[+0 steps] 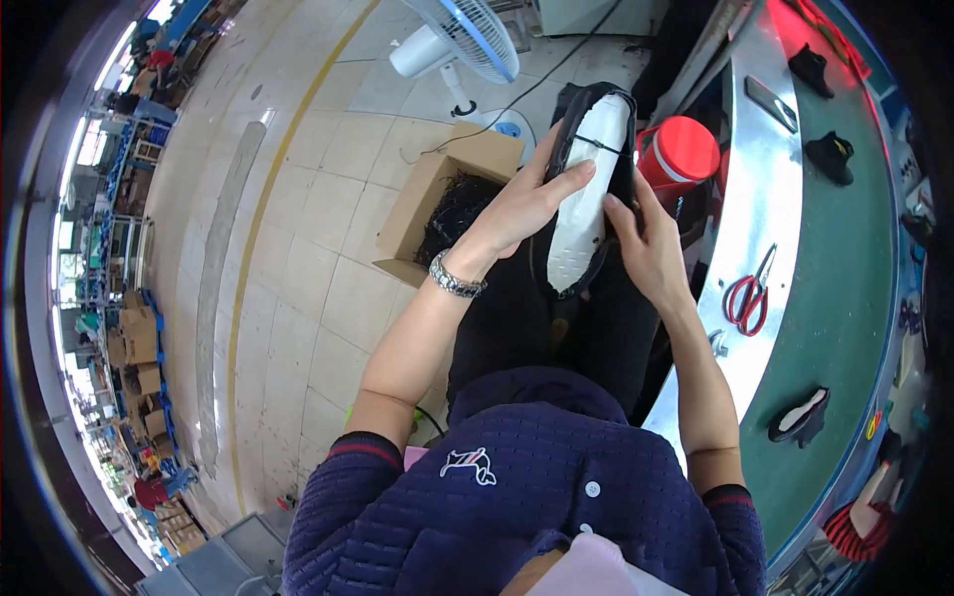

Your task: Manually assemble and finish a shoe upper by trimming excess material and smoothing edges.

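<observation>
A black shoe upper [576, 243] with a white underside is held up over my lap, its underside turned toward me. A thin black cord crosses the white part near the far end. My left hand [532, 207] grips its left side, the thumb pressed on the white underside and the other fingers partly hidden behind. On the right side, my right hand [648, 238] closes on the shoe's edge with its thumb near the white surface. The nearest loose tool is a pair of red-handled scissors [747, 301], lying on the metal ledge [770, 199] to the right.
A cardboard box [402, 221] of black scraps stands on the floor to the left, near a fan [467, 45]. Right of the shoe is a red lidded bucket [684, 151]. A phone [770, 102] lies on the ledge; black shoes [830, 157] sit on the green belt [845, 288].
</observation>
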{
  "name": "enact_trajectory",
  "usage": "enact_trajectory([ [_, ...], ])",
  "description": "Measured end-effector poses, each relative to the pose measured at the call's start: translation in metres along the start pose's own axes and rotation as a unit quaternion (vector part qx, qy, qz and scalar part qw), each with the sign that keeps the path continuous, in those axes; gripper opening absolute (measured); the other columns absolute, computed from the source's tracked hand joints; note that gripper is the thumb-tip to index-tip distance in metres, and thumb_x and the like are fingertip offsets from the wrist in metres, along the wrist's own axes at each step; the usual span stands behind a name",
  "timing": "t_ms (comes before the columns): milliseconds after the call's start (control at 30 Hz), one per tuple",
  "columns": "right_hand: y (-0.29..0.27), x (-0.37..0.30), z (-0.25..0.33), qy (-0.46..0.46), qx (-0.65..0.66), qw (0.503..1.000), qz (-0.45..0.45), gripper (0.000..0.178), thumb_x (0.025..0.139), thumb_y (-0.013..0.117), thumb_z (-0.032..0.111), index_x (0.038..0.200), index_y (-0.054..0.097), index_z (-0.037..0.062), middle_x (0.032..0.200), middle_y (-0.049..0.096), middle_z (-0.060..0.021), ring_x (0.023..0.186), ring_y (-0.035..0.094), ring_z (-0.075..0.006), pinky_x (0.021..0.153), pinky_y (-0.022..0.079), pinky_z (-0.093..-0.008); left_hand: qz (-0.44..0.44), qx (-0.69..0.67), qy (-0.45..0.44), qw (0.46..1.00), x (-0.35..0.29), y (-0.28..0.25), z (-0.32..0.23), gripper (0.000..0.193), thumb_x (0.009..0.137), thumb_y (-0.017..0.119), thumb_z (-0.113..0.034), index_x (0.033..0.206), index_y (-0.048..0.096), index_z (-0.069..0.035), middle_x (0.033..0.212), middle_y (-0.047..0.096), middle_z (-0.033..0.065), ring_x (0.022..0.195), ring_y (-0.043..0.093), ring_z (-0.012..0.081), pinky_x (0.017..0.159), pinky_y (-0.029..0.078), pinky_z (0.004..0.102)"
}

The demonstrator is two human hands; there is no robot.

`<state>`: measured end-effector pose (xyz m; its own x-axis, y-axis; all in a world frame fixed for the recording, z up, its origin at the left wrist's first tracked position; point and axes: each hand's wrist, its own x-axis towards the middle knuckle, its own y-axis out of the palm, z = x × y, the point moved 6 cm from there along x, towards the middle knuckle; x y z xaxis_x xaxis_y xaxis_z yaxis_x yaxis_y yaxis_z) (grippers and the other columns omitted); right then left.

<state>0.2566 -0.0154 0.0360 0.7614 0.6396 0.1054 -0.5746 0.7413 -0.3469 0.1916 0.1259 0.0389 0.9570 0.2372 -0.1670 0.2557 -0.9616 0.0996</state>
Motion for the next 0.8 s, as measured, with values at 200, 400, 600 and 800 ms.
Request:
enact_trajectory([
  [200,0.014,0.005,-0.007,-0.001,0.024,0.995,0.095,0.05,0.092,0.052,0.008,0.139,0.04,-0.0043,0.101,0.066,-0.019,0.085,0.062,-0.0187,0.081,0.048,-0.0307,0.057,-0.083,-0.151,0.983,-0.005,-0.035,0.013,0.086,0.086,0.067,-0.047,0.147,0.026,-0.002,0.139,0.046,0.0152,0.125,0.046,0.0219,0.104,0.037,0.0373],
  [400,0.047,0.018,-0.023,-0.003,-0.024,1.0,-0.013,0.051,0.09,0.051,0.005,0.139,0.041,-0.0039,0.095,0.066,-0.0158,0.078,0.061,-0.0148,0.074,0.049,-0.0288,-0.246,0.423,0.09,0.867,-0.025,-0.052,0.017,0.048,0.091,0.057,-0.046,0.104,0.06,0.0,0.081,0.062,0.0196,0.08,0.063,0.0365,0.073,0.049,0.0413],
  [600,0.08,0.017,-0.043,0.05,0.021,0.997,0.058,0.053,0.09,0.052,0.003,0.141,0.039,-0.0005,0.096,0.066,-0.0181,0.077,0.059,-0.0121,0.069,0.049,-0.0273,-0.277,0.399,0.065,0.871,-0.048,-0.09,0.034,0.039,0.096,0.053,-0.035,0.079,0.061,-0.001,0.063,0.056,0.015,0.052,0.048,0.0306,0.053,0.041,0.0376],
  [800,0.077,0.016,-0.033,0.007,0.034,0.996,0.084,0.054,0.09,0.053,0.0,0.142,0.038,0.0013,0.094,0.066,-0.0202,0.072,0.058,-0.0117,0.069,0.048,-0.0269,-0.161,0.077,0.004,0.984,-0.061,-0.123,0.079,0.034,0.098,0.055,-0.028,0.086,0.068,0.001,0.074,0.062,-0.0068,0.068,0.05,0.0039,0.063,0.041,0.0228],
])
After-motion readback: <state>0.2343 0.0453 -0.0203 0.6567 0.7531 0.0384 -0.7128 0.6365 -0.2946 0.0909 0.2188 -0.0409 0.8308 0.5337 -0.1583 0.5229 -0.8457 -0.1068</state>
